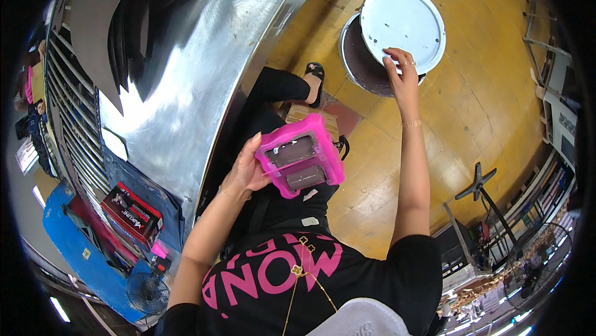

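My left hand [248, 165] grips the left edge of a bright pink plastic tray [333, 143] in front of my torso. Two rectangular recesses in the tray look dark inside. Further out, my right hand [402, 69] is at the near edge of a round pale lid [403, 22], its fingers curled against that edge. The lid sits off-centre over a round bucket [346, 66] with a pale rim and a dark inside. Part of the bucket's opening shows on the left; the lid hides the rest.
A shiny metal table [186, 106] runs along my left, with dark flat sheets [133, 38] on it. A cardboard box [304, 114] lies by my foot on the yellow tiled floor [366, 193]. A red-and-black box [131, 213] and a fan [147, 292] are at lower left.
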Demonstrator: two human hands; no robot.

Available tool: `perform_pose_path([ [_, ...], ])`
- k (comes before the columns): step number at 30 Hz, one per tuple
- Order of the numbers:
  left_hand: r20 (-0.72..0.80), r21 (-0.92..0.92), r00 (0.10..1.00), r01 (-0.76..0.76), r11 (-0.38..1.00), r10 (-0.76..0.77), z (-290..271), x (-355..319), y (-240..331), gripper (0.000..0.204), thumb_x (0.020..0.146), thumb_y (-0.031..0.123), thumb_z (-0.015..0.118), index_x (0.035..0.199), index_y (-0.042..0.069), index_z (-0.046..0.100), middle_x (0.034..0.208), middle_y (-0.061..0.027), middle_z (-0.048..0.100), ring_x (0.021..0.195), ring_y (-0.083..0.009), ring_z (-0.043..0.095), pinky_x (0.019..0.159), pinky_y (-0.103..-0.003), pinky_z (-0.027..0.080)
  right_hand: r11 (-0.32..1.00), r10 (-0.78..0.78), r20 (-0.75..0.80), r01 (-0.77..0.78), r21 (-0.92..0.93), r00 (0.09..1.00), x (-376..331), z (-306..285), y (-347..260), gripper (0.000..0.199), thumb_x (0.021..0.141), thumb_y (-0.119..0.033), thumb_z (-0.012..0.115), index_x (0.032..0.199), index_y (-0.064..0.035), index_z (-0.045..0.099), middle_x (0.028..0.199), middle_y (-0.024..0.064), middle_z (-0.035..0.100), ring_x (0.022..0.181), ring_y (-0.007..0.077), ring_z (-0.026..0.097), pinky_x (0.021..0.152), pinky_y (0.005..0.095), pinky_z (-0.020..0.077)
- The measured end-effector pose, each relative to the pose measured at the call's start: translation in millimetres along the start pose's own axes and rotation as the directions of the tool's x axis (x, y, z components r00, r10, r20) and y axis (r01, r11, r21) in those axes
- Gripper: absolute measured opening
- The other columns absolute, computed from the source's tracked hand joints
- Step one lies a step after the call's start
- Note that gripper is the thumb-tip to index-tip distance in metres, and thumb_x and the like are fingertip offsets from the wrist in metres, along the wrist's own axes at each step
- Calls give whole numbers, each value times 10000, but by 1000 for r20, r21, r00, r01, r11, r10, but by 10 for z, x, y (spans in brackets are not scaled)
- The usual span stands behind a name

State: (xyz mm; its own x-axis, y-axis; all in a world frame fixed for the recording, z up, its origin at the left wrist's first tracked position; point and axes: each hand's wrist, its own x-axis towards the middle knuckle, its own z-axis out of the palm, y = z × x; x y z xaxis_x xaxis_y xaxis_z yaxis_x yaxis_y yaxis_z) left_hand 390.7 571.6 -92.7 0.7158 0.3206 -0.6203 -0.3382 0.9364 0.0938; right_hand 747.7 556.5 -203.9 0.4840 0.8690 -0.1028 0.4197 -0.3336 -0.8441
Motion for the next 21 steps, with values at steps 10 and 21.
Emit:
perform_pose_path([
  [10, 10, 149, 998, 65, 987, -67, 248, 114, 41, 694, 941, 566, 366, 1377, 27, 386, 1364, -153, 464, 1259, -269, 452, 1065, -454, 342, 834, -541, 231, 480, 271, 809, -853, -205, -1596, 701, 842, -714, 354, 963, -146, 746, 1265, 166, 528, 1145, 334, 486, 970, 451, 380],
  [21, -31, 100, 997, 80, 992, -77, 247, 113, 37, 754, 912, 622, 378, 1374, 26, 390, 1382, -158, 437, 1273, -277, 433, 1071, -458, 337, 809, -401, 53, 327, 488, 914, -1141, -183, -1547, 733, 871, -695, 351, 1013, -76, 716, 1341, 163, 469, 1241, 355, 420, 1015, 466, 340],
])
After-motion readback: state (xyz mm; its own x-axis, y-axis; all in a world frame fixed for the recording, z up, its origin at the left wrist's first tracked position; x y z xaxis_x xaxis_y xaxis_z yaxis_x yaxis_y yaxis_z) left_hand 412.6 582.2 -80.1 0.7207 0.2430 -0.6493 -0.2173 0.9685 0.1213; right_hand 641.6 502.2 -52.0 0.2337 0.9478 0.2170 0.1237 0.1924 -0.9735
